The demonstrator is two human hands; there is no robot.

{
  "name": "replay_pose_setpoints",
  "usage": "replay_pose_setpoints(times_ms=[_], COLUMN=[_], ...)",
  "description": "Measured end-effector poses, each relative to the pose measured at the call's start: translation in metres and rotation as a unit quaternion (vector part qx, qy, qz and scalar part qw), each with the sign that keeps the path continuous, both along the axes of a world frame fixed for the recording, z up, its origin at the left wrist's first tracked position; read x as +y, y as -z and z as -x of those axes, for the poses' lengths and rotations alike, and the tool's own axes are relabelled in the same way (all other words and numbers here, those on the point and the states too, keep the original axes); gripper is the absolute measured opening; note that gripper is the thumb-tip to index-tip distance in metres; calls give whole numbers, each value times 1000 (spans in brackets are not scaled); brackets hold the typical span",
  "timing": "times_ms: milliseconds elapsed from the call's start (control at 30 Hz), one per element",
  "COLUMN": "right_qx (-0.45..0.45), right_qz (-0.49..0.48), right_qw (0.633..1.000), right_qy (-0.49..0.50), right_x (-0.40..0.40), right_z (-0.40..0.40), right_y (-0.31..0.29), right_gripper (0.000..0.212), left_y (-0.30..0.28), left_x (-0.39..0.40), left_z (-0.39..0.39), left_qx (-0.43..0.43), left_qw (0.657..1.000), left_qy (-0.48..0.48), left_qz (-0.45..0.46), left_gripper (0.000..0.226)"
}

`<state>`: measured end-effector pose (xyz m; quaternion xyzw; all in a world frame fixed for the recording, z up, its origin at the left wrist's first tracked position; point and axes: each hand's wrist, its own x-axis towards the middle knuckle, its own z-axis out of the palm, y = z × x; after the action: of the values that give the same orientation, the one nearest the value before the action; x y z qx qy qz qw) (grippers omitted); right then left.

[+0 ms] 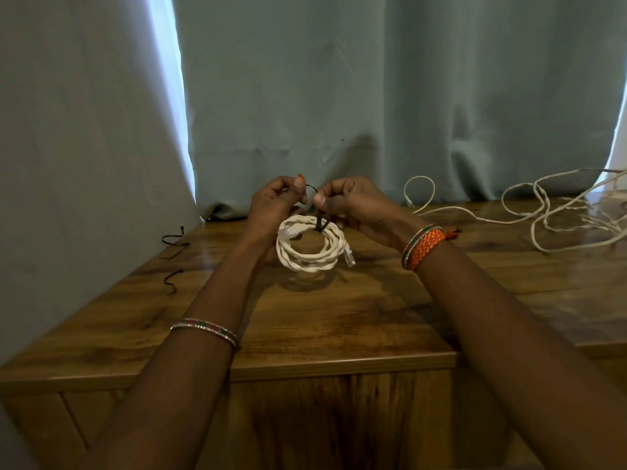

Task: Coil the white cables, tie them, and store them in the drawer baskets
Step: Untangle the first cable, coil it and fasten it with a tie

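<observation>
Tying is the step in hand. The coiled white cable (310, 247) hangs just above the middle of the wooden cabinet top (339, 320), held up between both hands, and a black tie (320, 224) already goes around its strands at the upper side. The left hand (276, 203) has its fingers curled and pinches one end of the tie; the right hand (353, 205) pinches the other end between thumb and forefinger, fingers closed tight on it. The coil is round, of several loops twisted together, with a smooth pale sheath and a clear plastic connector (349, 257) sticking out at the lower right.

As a judgement, the next move needs a firm pull or twist of the two tie ends, so the loops do not spring open, and then the bundle can go to a drawer basket, which is not in view.

Loose white cables (556, 212) lie tangled at the far right edge of the surface, thin and stiff looking. Spare black ties (173, 245) lie curled near the left edge. The wood is glossy with dark grain.
</observation>
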<state>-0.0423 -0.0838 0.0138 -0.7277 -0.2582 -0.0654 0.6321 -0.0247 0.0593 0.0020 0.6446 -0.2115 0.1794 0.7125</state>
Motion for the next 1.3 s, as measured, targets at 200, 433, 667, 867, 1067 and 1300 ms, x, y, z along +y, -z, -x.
replay_pose_setpoints(times_ms=[200, 433, 667, 867, 1067, 1300], right_qx=[-50, -58, -67, -41, -15, -128], right_qz=[32, -107, -91, -156, -234, -202], right_qw=[991, 961, 963, 971, 963, 953], right_qy=[122, 248, 243, 178, 134, 187], right_x=[5, 5, 5, 7, 4, 14], right_z=[4, -2, -2, 1, 0, 0], right_y=[2, 4, 7, 5, 4, 12], right_gripper=[24, 20, 15, 18, 10, 14], left_y=[-6, -1, 10, 6, 4, 4], left_x=[7, 3, -11, -23, -27, -26], left_z=[13, 17, 11, 21, 25, 22], left_qx=[28, -222, -114, 106, 85, 60], left_qw=[990, 871, 925, 992, 994, 996], left_qy=[40, -396, -201, 10, -9, -54], left_qz=[-136, -186, -302, -71, -75, -41], left_gripper=[30, 37, 51, 12, 24, 26])
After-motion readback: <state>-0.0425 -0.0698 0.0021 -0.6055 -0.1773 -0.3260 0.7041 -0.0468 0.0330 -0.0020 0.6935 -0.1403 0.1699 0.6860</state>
